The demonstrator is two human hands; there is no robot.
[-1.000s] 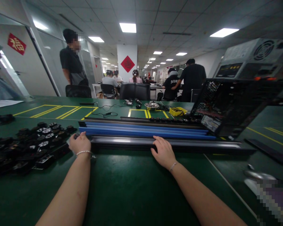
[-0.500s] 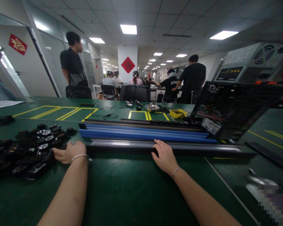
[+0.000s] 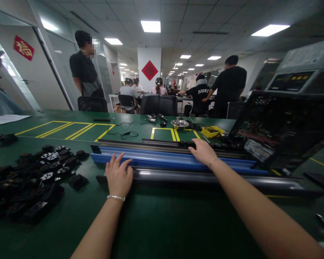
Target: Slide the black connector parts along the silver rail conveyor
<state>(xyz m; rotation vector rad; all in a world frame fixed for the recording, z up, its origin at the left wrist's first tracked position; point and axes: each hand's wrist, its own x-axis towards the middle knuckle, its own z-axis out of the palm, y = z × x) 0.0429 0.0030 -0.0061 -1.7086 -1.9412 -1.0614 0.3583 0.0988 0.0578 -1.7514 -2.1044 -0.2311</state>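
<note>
My left hand is spread over the left part of a long black rail, its fingertips reaching the blue rail behind. Nothing is held in it. Farther right, my right hand reaches across the blue rail, with its fingertips near small black parts lined up on a dark strip. Its fingers are partly bent, and whether they grip anything is too small to tell. A pile of small black parts lies left of my left hand.
An open black computer case stands at the right on the green table. Behind the rails are a metal bowl, a yellow tray and cables. A person stands beyond the table; others sit farther back.
My left hand has moved right, from beside the pile onto the black rail, and its fingers have spread. My right hand has reached farther forward and right. The view has shifted slightly.
</note>
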